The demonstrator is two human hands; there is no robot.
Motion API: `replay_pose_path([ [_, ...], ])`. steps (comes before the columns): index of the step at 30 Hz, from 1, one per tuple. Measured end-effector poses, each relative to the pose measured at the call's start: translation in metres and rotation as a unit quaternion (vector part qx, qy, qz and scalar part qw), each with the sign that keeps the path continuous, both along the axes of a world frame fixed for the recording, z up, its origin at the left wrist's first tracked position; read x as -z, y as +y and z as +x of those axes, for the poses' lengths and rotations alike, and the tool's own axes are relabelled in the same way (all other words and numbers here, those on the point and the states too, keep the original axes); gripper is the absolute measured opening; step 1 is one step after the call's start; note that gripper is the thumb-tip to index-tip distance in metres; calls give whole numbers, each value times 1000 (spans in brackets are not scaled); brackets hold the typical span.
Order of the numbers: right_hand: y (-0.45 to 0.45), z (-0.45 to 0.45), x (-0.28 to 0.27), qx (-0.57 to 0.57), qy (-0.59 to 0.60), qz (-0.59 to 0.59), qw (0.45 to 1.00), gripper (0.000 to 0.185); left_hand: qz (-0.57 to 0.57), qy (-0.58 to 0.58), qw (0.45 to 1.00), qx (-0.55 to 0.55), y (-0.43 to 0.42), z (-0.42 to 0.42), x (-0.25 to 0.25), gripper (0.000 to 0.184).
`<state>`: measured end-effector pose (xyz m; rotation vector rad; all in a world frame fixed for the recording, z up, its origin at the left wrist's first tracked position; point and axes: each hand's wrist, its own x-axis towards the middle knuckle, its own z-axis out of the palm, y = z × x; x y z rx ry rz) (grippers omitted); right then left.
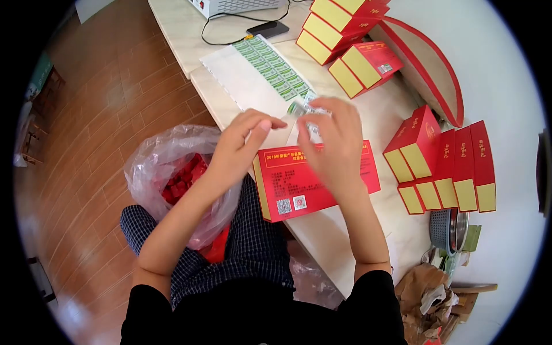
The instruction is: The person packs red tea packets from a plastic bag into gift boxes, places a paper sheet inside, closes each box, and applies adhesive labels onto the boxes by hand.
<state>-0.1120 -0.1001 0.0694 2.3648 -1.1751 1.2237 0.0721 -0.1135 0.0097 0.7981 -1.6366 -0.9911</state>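
Observation:
In the head view a red gift box (322, 181) with yellow sides lies at the table edge in front of me, its printed face with two square codes upward. Over its far edge, my left hand (244, 138) is closed, thumb near the index finger, by a piece of white paper. Curled and slightly blurred, my right hand (336, 138) has its thumb and fingers around small printed labels (313, 126). A curled green-and-white sticker (296, 108) shows between the hands. Beyond lies a label sheet (273, 69) with rows of green stickers and a bare white part.
Red-and-yellow boxes are stacked at the back (342, 29) and right (443, 167). A clear plastic bag (172, 138) with red pieces stands left of my legs. A black phone (267, 29), cable and white device (241, 6) sit at the far end. Brown paper (422, 293) lies lower right.

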Motion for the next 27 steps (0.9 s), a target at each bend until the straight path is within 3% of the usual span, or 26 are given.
replay_pose_path([
  [6, 50, -8, 10, -42, 49, 71, 995, 34, 111, 45, 993, 0, 53, -11, -4, 24],
  [8, 63, -17, 8, -36, -21, 120, 992, 43, 97, -4, 995, -9, 61, -12, -2, 22],
  [10, 73, -25, 7, -27, -94, 175, 980, 51, 2, -93, 995, -23, 71, -16, -8, 20],
  [12, 82, -34, 9, -46, -144, 289, 946, 38, 6, -113, 994, 3, 79, -24, -13, 18],
  [16, 88, -45, 16, -70, -128, 312, 939, 21, -63, -202, 977, 20, 87, -33, -9, 14],
  [18, 91, -44, 5, -20, -201, 415, 887, 10, -99, -231, 967, -51, 91, -37, -6, 15],
  [27, 81, -60, 20, 13, -191, 536, 822, 12, -140, -266, 950, -79, 110, -40, 18, 18],
])
